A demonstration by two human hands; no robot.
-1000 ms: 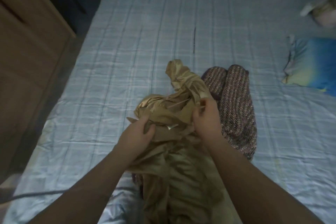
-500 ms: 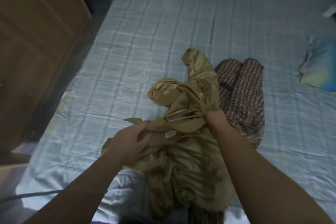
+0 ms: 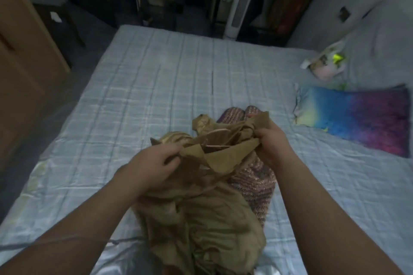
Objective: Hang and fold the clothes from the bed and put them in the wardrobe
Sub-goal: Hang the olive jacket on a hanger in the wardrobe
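Bed (image 3: 156, 96) with a pale checked sheet fills the view; a wooden cabinet (image 3: 22, 62), likely the wardrobe, stands along its left side. Tan satin garment (image 3: 201, 219) lies bunched on the near bed, partly over a dark knit piece (image 3: 252, 185). Left hand (image 3: 152, 167) and right hand (image 3: 271, 143), apart, each grip its raised top edge, stretching it between them. Step reads as finding the shoulders: lift clear, shake out, trace seams outward. Fabric looks slippery, so grip firmly.

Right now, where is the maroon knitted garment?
Head view: the maroon knitted garment lies on the bed right of centre, partly under the gold garment, beneath the right hand and left of the blue-purple pillow.
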